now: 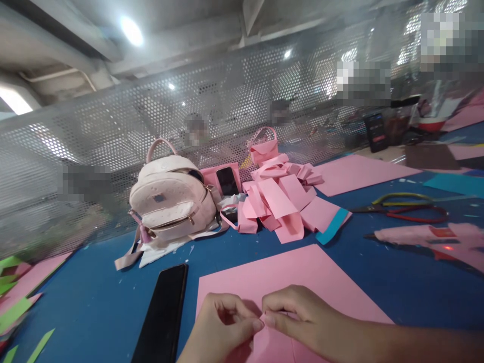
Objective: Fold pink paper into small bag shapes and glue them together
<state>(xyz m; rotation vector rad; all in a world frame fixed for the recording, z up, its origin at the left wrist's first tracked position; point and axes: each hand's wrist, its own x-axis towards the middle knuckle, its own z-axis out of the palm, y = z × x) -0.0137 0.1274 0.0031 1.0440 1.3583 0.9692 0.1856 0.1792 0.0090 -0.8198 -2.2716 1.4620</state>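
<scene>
A small piece of pink paper (272, 343) is pinched between my two hands at the bottom of the view. My left hand (223, 327) grips its left edge with thumb and forefinger. From the right, my right hand (302, 315) pinches the same piece close to the left fingertips, which nearly meet it. Its lower part runs out of view. Beneath the hands lies a large pink sheet (302, 267), flat on the blue table (94, 302). To the left of my left hand is a black phone (162, 312).
A pale backpack (174, 196) and a heap of folded pink paper pieces (276, 196) stand before a perforated metal screen (227, 101). At right lie scissors (408, 206) and a pink glue gun (427, 237) with a lit red light. Green paper scraps (15, 312) are at left.
</scene>
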